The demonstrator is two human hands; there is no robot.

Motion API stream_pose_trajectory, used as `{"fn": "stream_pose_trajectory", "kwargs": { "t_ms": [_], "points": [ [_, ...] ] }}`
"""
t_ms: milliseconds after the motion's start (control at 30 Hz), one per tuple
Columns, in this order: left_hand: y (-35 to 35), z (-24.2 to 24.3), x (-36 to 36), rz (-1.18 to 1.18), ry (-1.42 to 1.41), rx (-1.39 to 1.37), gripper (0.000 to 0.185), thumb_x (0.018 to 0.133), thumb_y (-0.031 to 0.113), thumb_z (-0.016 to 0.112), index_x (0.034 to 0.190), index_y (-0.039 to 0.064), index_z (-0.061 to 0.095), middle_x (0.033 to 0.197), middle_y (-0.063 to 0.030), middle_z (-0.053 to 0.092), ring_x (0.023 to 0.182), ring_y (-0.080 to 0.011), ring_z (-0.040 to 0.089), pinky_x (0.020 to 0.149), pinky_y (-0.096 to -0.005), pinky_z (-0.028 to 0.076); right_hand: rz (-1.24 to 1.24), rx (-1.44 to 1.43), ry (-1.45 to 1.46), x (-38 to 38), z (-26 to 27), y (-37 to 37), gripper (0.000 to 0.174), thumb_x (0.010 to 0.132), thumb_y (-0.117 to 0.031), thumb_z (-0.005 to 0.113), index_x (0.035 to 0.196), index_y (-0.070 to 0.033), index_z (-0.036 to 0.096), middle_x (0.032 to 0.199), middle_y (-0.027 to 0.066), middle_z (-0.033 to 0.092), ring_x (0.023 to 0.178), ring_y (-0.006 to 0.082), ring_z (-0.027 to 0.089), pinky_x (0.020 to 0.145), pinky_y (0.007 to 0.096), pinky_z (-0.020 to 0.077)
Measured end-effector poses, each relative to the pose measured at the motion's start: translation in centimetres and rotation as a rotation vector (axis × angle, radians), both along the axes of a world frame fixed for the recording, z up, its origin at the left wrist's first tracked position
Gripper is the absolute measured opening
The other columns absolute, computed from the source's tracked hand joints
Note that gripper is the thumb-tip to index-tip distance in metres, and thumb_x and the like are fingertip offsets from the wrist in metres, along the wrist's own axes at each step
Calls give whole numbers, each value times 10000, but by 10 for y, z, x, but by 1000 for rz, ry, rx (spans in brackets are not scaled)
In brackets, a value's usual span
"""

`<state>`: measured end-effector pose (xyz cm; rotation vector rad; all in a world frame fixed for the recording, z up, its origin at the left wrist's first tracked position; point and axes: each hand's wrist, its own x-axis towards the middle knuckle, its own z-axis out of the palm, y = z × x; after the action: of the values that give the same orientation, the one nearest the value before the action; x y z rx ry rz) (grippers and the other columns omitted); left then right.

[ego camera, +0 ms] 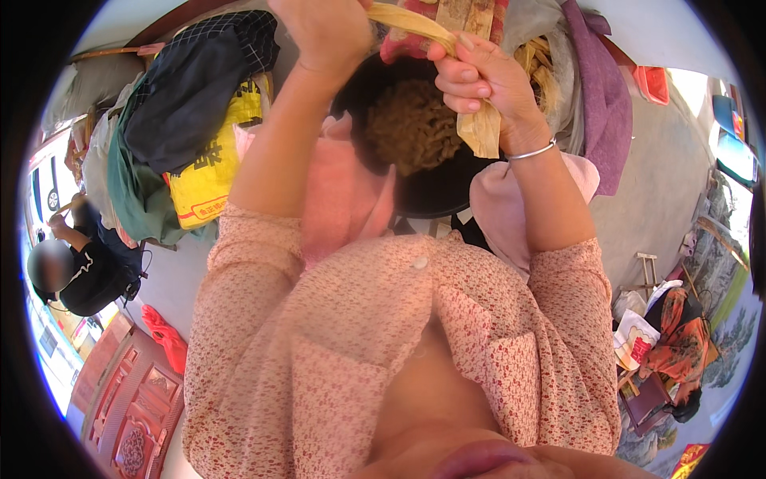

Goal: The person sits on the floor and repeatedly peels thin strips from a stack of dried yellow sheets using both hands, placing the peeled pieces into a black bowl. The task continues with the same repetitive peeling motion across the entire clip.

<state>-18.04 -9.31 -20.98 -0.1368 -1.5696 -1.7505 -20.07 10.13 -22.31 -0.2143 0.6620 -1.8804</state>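
A strip of pale yellow dried plant material, perhaps a corn husk (413,19), spans between my two hands. My right hand (488,81) is closed on it, and a loose flat end hangs below the fingers. My left hand (329,30) is at the top edge at the other end of the strip; its fingers are partly cut off by the frame and blurred. Beneath the hands stands a round black basin (419,200) with a heap of brown pieces (413,129) in it. Pink cloth (341,185) lies over my lap.
Beyond the basin is a wooden board (464,18) on red fabric. A plastic bag (568,90) of dried strips and purple cloth (604,108) are at the right. Dark clothing and a yellow sack (206,179) are at the left. One person (96,263) sits far left, another (682,353) far right.
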Motion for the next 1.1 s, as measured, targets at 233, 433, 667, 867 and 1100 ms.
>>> {"fn": "stream_pose_trajectory", "kwargs": {
  "t_ms": [233, 433, 667, 867, 1100],
  "points": [
    [56, -23, 21, -176, -114, -554, 378, 988, 284, 402, 1162, 24, 614, 1249, -158, 551, 1100, -281, 550, 952, -315, 403, -455, 339, 968, 3, -8, 4, 247, 889, -172, 582, 1074, -8, 570, 756, 30, 595, 594, 142, 552, 541, 272, 439],
    [52, -5, 17, -615, -743, 77, 403, 820, 51, 489, 1208, 4, 588, 1007, -6, 615, 925, -95, 550, 839, -234, 431, -607, 640, 1348, -1, -26, 2, 211, 889, -183, 571, 995, -1, 580, 614, 72, 606, 533, 151, 556, 522, 315, 447],
    [48, -13, 10, -79, -329, -732, 153, 697, 9, 560, 840, 10, 617, 887, -99, 640, 767, -167, 598, 675, -253, 469, -241, 376, 175, -1, -8, 14, 251, 909, -248, 506, 804, -32, 579, 500, -32, 404, 386, 75, 340, 411, 254, 327],
    [36, -2, 20, -275, -65, -758, 86, 695, 34, 562, 775, 29, 591, 776, -109, 630, 593, -188, 547, 550, -276, 455, 213, 126, -55, -8, -1, 24, 195, 868, -239, 523, 801, -57, 543, 523, -73, 335, 417, 26, 263, 397, 189, 244],
    [30, -23, 17, -519, -712, -228, 132, 809, 125, 530, 772, 6, 575, 675, -4, 576, 636, -56, 502, 547, -230, 404, -397, 492, 910, 2, -1, 16, 145, 809, -133, 664, 909, -45, 606, 718, -26, 552, 547, 6, 413, 419, 175, 282]
  ]
}}
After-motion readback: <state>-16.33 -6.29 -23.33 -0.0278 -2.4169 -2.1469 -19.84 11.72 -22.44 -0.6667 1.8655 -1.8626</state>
